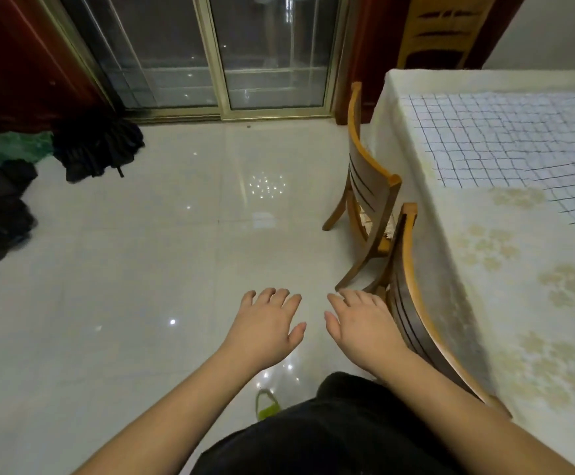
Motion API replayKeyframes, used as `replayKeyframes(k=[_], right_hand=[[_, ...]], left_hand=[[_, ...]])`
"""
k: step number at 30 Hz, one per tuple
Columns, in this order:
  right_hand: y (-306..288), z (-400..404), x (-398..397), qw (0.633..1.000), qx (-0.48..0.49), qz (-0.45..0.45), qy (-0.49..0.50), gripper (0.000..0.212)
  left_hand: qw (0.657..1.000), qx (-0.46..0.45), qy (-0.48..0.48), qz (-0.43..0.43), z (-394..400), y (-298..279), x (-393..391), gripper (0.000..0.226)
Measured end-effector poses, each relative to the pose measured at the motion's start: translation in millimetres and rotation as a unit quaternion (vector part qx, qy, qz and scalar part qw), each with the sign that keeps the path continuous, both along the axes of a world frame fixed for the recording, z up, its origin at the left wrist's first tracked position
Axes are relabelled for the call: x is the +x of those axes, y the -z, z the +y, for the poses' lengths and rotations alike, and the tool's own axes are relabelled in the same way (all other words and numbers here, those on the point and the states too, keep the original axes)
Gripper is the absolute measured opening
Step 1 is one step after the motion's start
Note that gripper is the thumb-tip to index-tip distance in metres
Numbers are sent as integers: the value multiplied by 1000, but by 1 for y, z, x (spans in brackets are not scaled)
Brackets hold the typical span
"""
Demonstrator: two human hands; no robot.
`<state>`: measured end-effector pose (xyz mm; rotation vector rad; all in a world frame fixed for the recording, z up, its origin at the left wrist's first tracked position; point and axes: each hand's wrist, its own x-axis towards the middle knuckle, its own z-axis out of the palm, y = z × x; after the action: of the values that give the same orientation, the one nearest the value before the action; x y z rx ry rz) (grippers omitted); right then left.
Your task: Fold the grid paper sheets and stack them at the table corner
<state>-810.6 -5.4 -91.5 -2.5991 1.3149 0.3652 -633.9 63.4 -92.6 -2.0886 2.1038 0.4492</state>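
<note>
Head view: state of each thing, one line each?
Left hand: open, empty, over the floor.
Right hand: open, empty, beside the near chair.
Grid paper sheets: flat and overlapping on the table, not yet stacked.
Near chair: pushed in at the table.
Far chair: pushed in.
Sliding door: shut.

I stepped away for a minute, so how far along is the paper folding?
Nothing looks done: the grid paper sheets lie spread flat on the table, with no folded stack in view. Nothing is in hand either; the left hand and right hand hover open and empty above the floor, beside the chairs. All folding and stacking remains.
</note>
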Motion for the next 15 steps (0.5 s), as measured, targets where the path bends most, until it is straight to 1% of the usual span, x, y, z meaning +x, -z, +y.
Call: replayKeyframes(k=[4, 8, 9, 12, 15], right_hand=[[1, -33, 15, 1000, -2, -3, 29, 56], [9, -79, 22, 997, -8, -25, 70, 52], [11, -93, 24, 996, -6, -37, 79, 51], [18, -140, 25, 993, 10, -58, 99, 51], [22, -183, 24, 989, 12, -62, 133, 49]], left_hand=[[999, -23, 25, 10, -47, 5, 18, 75], [997, -25, 71, 7, -107, 12, 28, 76], [996, -20, 82, 3, -125, 12, 29, 74], [994, -2, 106, -2, -183, 15, 33, 60], [991, 5, 131, -12, -236, 10, 32, 58]])
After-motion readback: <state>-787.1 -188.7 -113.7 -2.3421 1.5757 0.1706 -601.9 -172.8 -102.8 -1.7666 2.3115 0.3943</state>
